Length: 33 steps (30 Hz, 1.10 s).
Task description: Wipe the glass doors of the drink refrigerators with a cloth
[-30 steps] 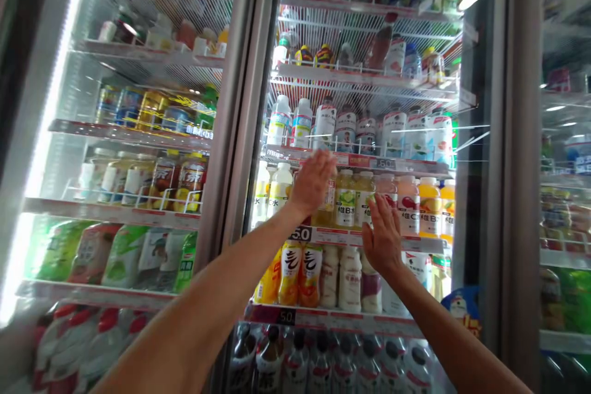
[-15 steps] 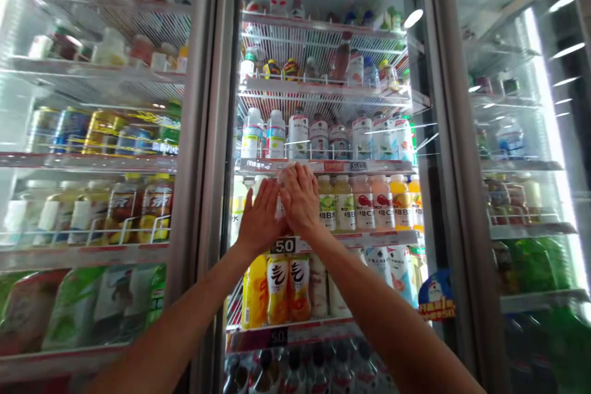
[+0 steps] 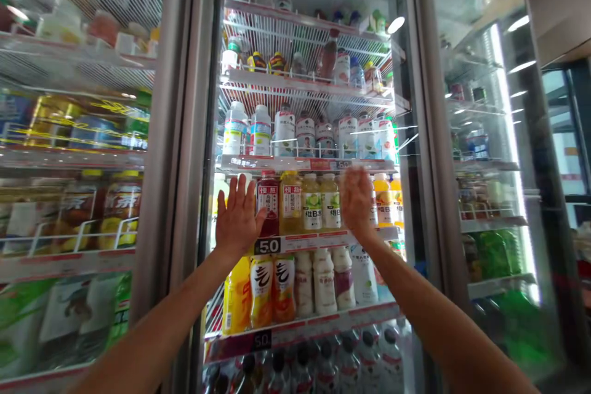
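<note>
My left hand [image 3: 238,217] lies flat and open on the glass door [image 3: 406,209] of the middle drinks fridge, fingers spread upward, beside a red-labelled bottle [image 3: 268,203]. My right hand [image 3: 356,199] is also open and pressed flat on the same glass farther right, in front of the yellow and orange drink bottles [image 3: 381,192]. Neither hand holds anything. Behind the glass stand rows of bottles on wire shelves, with a "5.0" price tag [image 3: 267,246] just below my left hand.
A second fridge [image 3: 74,197] with cans and bottles stands to the left. A third glass-door fridge [image 3: 489,197] stands to the right. A grey door frame [image 3: 182,154] separates left and middle fridges. Dark-capped bottles [image 3: 323,363] fill the bottom shelf.
My hands were together at the middle of the glass half a second ago; now they have spread apart, left hand leftward and right hand rightward. The view shifted right.
</note>
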Each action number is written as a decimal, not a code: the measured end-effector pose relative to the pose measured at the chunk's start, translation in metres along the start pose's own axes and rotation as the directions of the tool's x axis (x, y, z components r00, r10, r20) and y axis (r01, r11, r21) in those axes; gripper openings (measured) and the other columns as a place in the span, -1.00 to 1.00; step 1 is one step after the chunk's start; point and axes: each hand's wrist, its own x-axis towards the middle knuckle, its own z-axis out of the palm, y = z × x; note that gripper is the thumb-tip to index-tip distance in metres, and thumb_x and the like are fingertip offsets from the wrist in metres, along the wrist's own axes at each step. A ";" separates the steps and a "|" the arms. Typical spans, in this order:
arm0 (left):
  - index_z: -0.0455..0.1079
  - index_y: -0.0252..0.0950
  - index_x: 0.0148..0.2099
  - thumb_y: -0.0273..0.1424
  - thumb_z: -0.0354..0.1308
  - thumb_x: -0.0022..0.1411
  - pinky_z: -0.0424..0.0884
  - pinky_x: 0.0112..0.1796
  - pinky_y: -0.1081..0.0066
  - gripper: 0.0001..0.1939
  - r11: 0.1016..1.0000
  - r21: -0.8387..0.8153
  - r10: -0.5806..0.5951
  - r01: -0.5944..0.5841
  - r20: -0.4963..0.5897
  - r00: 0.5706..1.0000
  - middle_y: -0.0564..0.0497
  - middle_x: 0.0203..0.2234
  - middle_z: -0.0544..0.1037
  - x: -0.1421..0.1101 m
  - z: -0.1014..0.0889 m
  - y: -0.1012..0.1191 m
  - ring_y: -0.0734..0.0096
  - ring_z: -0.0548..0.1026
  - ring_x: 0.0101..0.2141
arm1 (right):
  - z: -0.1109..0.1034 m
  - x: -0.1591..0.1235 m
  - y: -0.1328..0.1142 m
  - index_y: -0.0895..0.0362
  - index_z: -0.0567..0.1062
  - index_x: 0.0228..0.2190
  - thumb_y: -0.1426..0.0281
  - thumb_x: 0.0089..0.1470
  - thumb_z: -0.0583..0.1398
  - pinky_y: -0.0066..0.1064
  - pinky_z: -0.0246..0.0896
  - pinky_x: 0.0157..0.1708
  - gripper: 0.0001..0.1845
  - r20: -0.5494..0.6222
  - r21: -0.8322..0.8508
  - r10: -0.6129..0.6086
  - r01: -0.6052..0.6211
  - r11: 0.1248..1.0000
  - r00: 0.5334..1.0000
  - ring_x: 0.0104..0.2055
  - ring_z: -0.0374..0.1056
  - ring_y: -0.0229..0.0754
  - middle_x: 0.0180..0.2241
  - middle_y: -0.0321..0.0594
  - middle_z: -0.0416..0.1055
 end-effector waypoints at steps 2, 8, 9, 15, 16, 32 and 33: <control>-0.28 -0.25 0.31 -0.23 -0.08 0.25 -0.20 0.19 0.04 -0.32 1.000 0.000 0.009 -0.009 0.001 1.000 -0.16 0.27 -0.11 -0.001 0.000 0.000 0.16 -0.16 0.26 | -0.001 -0.009 -0.017 0.03 0.22 0.12 0.52 0.08 -0.02 -0.12 -0.08 0.20 -0.46 0.200 0.067 -0.270 0.261 0.963 0.942 0.29 -0.14 -0.13 0.23 -0.18 0.03; -0.31 -0.23 0.31 -0.24 -0.08 0.26 -0.21 0.19 0.04 -0.31 1.000 -0.008 0.009 -0.009 0.021 1.000 -0.13 0.27 -0.14 0.000 -0.001 0.002 0.18 -0.18 0.26 | -0.013 0.010 0.061 0.24 0.27 0.09 0.45 0.09 -0.05 0.08 -0.07 0.15 -0.49 -0.121 -0.064 0.322 -0.331 0.941 0.939 0.24 -0.05 0.05 0.19 0.09 0.05; -0.31 -0.23 0.31 -0.24 -0.08 0.26 -0.22 0.19 0.04 -0.31 1.000 -0.005 0.006 -0.006 0.021 1.000 -0.13 0.27 -0.14 0.000 -0.001 0.002 0.18 -0.18 0.26 | -0.011 0.016 0.068 0.27 0.25 0.09 0.45 0.08 -0.06 0.12 -0.10 0.15 -0.48 -0.190 -0.047 0.421 -0.436 0.899 0.887 0.25 -0.07 0.08 0.19 0.11 0.03; -0.25 -0.25 0.31 -0.22 -0.10 0.26 -0.22 0.19 0.04 -0.34 1.000 -0.004 0.005 -0.005 0.025 1.000 -0.13 0.28 -0.13 -0.003 0.000 0.001 0.19 -0.18 0.26 | 0.005 0.014 0.013 0.03 0.18 0.14 0.47 0.09 -0.03 -0.08 -0.11 0.21 -0.45 0.140 0.044 -0.072 0.067 0.997 0.988 0.29 -0.18 -0.10 0.25 -0.20 -0.06; -0.25 -0.24 0.31 -0.22 -0.10 0.26 -0.22 0.19 0.05 -0.34 1.000 -0.008 0.003 -0.003 0.025 1.000 -0.13 0.28 -0.12 -0.003 0.000 0.001 0.19 -0.18 0.26 | 0.002 0.011 0.012 -0.02 0.19 0.13 0.47 0.08 -0.02 -0.09 -0.11 0.21 -0.45 0.209 0.052 -0.158 0.151 0.987 0.965 0.29 -0.16 -0.12 0.25 -0.24 -0.06; -0.38 -0.22 0.31 -0.30 -0.03 0.22 -0.12 0.18 0.04 -0.25 0.988 -0.013 0.155 -0.154 0.058 0.986 -0.13 0.26 -0.05 -0.048 0.000 0.018 0.16 -0.11 0.25 | -0.041 -0.048 0.069 0.09 0.26 0.09 0.47 0.08 -0.05 -0.01 -0.04 0.16 -0.49 0.030 -0.098 0.141 -0.137 0.986 0.990 0.25 -0.05 -0.06 0.21 -0.08 0.05; -0.39 -0.23 0.31 -0.30 -0.03 0.22 -0.12 0.18 0.04 -0.25 0.988 -0.002 0.155 -0.155 0.058 0.986 -0.14 0.25 -0.04 -0.050 0.000 0.018 0.15 -0.11 0.25 | -0.043 -0.050 0.079 0.16 0.21 0.12 0.47 0.09 -0.07 0.07 -0.05 0.15 -0.47 -0.073 -0.130 0.254 -0.262 0.956 0.964 0.26 -0.08 0.00 0.22 0.00 0.01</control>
